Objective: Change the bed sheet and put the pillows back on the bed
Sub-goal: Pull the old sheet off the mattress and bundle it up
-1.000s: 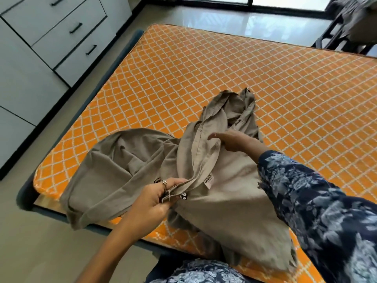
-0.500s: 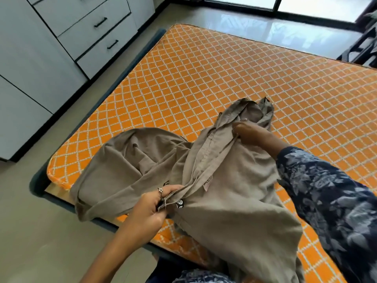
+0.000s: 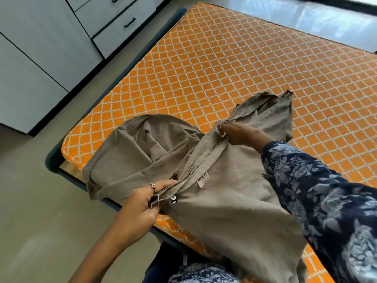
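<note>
A crumpled grey-beige bed sheet (image 3: pixel 230 201) lies on the near corner of the bare orange mattress (image 3: pixel 234 64) with its white lattice pattern. My left hand (image 3: pixel 142 203), with a ring on one finger, grips the sheet's hemmed edge near a small black tag. My right hand (image 3: pixel 238 133) pinches the same hem farther up the bed, so the edge runs taut between both hands. A white label shows on the hem between them. No pillows are in view.
Grey cupboards with drawers (image 3: pixel 114 23) stand to the left, across a strip of grey floor (image 3: pixel 30 201). The dark bed frame (image 3: pixel 53 158) borders the mattress. Glossy floor (image 3: pixel 306 19) lies beyond the bed's far edge.
My right hand has slid farther along the hem, away from my left hand, stretching the edge out. My left hand keeps its grip. The camera has shifted right and closer.
</note>
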